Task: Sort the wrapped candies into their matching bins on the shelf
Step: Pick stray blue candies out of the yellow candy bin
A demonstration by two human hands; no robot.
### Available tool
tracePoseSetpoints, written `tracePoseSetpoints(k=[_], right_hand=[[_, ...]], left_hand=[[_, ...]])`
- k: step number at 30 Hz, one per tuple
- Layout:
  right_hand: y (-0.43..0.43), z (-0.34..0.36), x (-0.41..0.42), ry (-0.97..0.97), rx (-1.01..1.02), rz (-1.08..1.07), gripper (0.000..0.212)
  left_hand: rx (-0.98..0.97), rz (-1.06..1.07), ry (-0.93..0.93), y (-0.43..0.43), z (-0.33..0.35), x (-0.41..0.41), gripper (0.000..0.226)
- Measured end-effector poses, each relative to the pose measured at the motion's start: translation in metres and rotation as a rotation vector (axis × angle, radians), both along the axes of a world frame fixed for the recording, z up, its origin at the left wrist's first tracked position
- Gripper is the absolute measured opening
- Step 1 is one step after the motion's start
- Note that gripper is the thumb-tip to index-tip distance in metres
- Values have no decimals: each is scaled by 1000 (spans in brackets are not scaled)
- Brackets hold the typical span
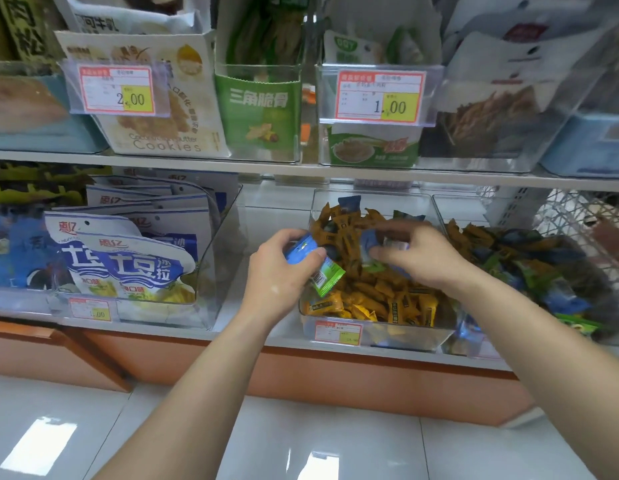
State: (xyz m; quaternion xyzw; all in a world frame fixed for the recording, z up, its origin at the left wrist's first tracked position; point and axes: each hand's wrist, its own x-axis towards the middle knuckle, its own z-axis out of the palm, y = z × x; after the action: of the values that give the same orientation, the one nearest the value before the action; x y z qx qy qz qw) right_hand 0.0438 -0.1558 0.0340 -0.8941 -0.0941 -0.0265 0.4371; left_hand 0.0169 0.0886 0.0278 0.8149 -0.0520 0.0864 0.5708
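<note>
A clear plastic bin [377, 336] on the lower shelf holds mostly orange wrapped candies [377, 292], with a few blue and green ones mixed in. My left hand [280, 271] hovers at the bin's left rim and grips a blue wrapped candy [301, 249] together with a green one [327, 277]. My right hand [418, 252] reaches over the pile and pinches another blue candy [370, 241]. To the right, a second clear bin [474, 346] holds a mix of orange, blue and green candies [550, 268].
Left of the candy bins stands a clear bin of blue-and-white snack bags [128, 258], with an open shelf gap [263, 216] between. The upper shelf [301, 169] carries cookie and snack boxes with price tags. A white wire basket [585, 216] sits at far right. Glossy floor tiles lie below.
</note>
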Motion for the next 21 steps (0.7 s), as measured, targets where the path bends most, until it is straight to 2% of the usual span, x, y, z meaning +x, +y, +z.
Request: tracePoseSetpoints(k=[2,4,7,9,13,16,18,20,21], right_hand=[[-30,3,-21,-21,75,-57,22],[-64,3,-39,-73,124,-187,30],[-112,-2,-63,-190,184,-402,26],[-143,-11,-72,-253,158,-520,31],[-186,-24,-68,-232,65,-695,18],[-192,-29,-57,-218,-21,-646,20],[-188,-30,-52,-205,-103,-564,22],[-185,-28,-50,-185,-201,-555,30],[-184,-25,-50,-182,-238,-567,34]], left_hand=[[-16,-72,11,-26,4,-5,33],[-19,-159,40,-63,6,-8,34],[73,-270,-24,-125,9,-4,36],[124,-315,-61,-165,13,4,40],[297,-393,-105,-232,11,23,34],[432,-426,-97,-261,1,38,32],[646,-422,-119,-269,-4,46,29],[783,-381,-172,-269,-5,51,34],[787,-366,-178,-265,-5,52,41]])
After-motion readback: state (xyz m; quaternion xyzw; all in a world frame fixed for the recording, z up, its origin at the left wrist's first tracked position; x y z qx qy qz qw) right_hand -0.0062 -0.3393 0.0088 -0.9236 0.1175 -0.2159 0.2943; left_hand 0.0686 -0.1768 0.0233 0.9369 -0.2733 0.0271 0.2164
